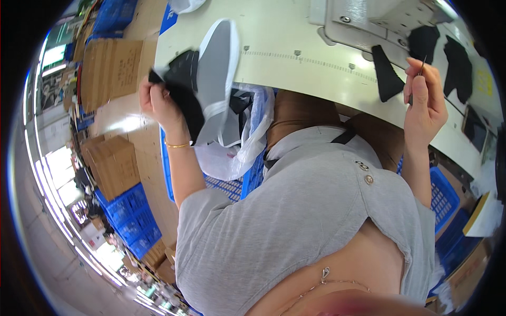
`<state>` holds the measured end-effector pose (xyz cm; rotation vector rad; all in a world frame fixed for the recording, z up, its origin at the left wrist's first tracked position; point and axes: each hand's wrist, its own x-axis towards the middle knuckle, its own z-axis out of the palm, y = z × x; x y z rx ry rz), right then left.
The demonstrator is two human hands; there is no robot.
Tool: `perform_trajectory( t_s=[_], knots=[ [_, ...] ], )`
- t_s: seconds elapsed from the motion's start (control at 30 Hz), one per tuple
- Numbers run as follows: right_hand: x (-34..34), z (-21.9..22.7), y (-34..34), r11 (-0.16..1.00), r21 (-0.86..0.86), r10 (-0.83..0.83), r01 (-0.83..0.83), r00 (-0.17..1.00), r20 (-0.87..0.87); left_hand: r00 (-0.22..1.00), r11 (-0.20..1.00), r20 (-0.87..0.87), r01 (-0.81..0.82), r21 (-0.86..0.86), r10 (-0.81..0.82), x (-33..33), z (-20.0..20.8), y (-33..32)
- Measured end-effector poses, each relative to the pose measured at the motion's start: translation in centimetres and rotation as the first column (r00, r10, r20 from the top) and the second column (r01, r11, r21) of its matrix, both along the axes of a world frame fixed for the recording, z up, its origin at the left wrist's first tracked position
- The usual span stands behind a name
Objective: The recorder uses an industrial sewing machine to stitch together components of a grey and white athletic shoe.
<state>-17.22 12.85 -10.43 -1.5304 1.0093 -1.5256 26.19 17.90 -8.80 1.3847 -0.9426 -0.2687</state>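
Observation:
My left hand [162, 105], raised at the left over the table's edge, is closed on a black fabric piece [185, 100], slightly blurred. Right beside this fabric is a grey sole-shaped piece [213, 60] with a white border; whether the two are joined I cannot tell. At the right, my right hand [428, 102] pinches a thin dark pointed tool [422, 67], its tip upward. Close to that hand, a black cut fabric piece [387, 76] lies on the white table [284, 39]. Two more, a black piece [424, 42] and a longer black piece [458, 71], lie beyond.
A sewing machine [369, 18] stands at the table's far right. Below the left table edge, a blue basket [217, 187] holds a clear plastic bag [237, 160] with grey and black pieces. Cardboard boxes [109, 166] and blue crates [132, 221] line the left floor.

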Motion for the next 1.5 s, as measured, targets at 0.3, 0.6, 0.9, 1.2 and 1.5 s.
perform_trajectory(
  t_s=[0.3,0.6,0.9,1.2,1.5],
  knots=[
    [2.6,-1.5,-0.4,0.991,0.11,0.085,-0.072,0.989,-0.121,0.385,0.808,0.816,-0.236,0.539,-0.432,6.2,-18.0,10.9],
    [3.3,-0.1,-0.2,0.981,0.172,0.127,-0.087,0.964,-0.236,0.535,0.291,0.291,-0.086,0.953,-0.793,2.4,-33.5,9.6],
    [0.3,-0.3,1.5,0.978,0.194,-0.009,0.079,0.942,-0.337,0.546,0.208,-0.322,0.698,0.685,-0.774,-1.8,4.9,-8.6],
    [2.4,1.6,2.1,0.992,-0.072,0.062,-0.105,0.893,-0.447,0.705,0.873,0.708,-0.332,0.357,-0.022,7.2,0.0,-25.0],
    [8.6,2.4,-1.3,0.989,0.126,0.047,-0.071,0.982,0.183,0.105,0.919,0.928,0.215,0.331,-0.358,-15.9,3.6,-5.6]
  ],
)
